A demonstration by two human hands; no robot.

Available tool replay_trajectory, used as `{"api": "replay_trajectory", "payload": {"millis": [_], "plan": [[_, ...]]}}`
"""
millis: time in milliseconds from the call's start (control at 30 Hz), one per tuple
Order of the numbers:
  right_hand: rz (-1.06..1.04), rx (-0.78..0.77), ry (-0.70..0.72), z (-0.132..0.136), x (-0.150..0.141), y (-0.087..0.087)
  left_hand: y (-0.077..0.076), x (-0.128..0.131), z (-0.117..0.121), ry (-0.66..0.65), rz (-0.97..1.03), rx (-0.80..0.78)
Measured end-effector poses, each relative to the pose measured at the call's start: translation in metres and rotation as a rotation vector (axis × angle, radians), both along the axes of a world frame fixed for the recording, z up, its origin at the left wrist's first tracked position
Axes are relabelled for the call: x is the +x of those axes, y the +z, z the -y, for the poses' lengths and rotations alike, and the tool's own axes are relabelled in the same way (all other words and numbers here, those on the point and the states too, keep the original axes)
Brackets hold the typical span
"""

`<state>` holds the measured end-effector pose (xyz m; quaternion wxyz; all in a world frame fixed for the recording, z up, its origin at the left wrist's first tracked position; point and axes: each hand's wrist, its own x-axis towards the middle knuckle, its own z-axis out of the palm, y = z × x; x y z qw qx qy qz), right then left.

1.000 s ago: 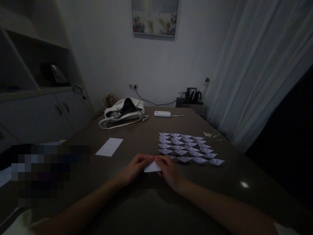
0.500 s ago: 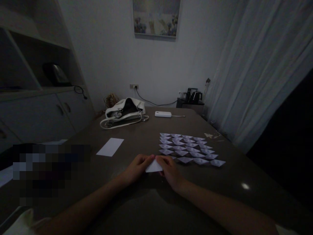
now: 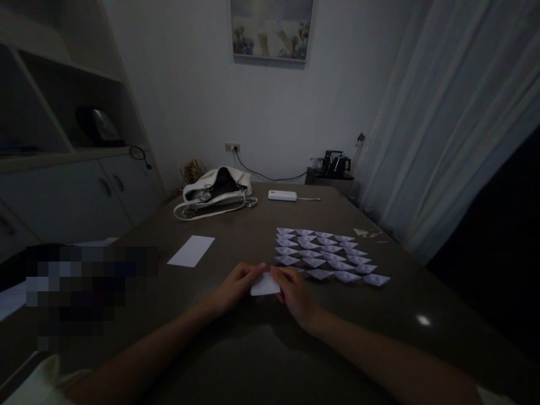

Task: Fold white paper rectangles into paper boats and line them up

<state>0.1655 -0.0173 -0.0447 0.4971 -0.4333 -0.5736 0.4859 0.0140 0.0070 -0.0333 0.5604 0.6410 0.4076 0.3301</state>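
Between my two hands is a small piece of folded white paper (image 3: 265, 284), held above the near part of the table. My left hand (image 3: 237, 286) grips its left side, thumb on top. My right hand (image 3: 296, 293) pinches the right side the same way, and its fingers are partly hidden beneath. Just beyond my right hand, several folded paper boats (image 3: 319, 274) stand in rows. A flat white sheet of paper (image 3: 192, 251) lies to the left, beyond my left hand.
A white handbag (image 3: 215, 194) and a white power bank (image 3: 282, 196) with a short cable lie on the far part of the dark table (image 3: 261, 360). Kettles (image 3: 337, 165) stand on a low stand behind it. A blurred-out patch (image 3: 93, 292) covers the left side.
My thumbs have moved slightly apart along the paper's upper edge, so a bit more of it shows. The boats, sheet and bag stay put; the view has shifted a little.
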Motion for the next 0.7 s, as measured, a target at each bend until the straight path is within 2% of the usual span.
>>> {"api": "replay_trajectory", "payload": {"millis": [100,233,333,467,600,700], "plan": [[-0.018,0.0,-0.01,-0.0009,-0.0003,-0.0014,0.0027,-0.001,0.0006,-0.103,0.013,-0.012],[-0.03,0.003,0.003,-0.0014,-0.0011,-0.0009,0.0061,0.0,0.0015,-0.12,0.033,0.01],[-0.006,0.003,0.04,0.0,-0.0016,0.0019,0.0031,0.0012,-0.0006,-0.061,0.06,0.036],[0.027,0.0,0.057,0.0014,-0.0018,0.0045,-0.0016,0.002,-0.0028,0.05,0.081,-0.003],[0.016,-0.021,0.028,0.0011,-0.0018,0.0054,0.0012,0.002,-0.0013,0.092,0.054,0.002],[0.006,-0.025,0.004,0.0006,-0.0014,0.0047,0.0043,0.0019,-0.001,0.073,0.023,0.043]]}}
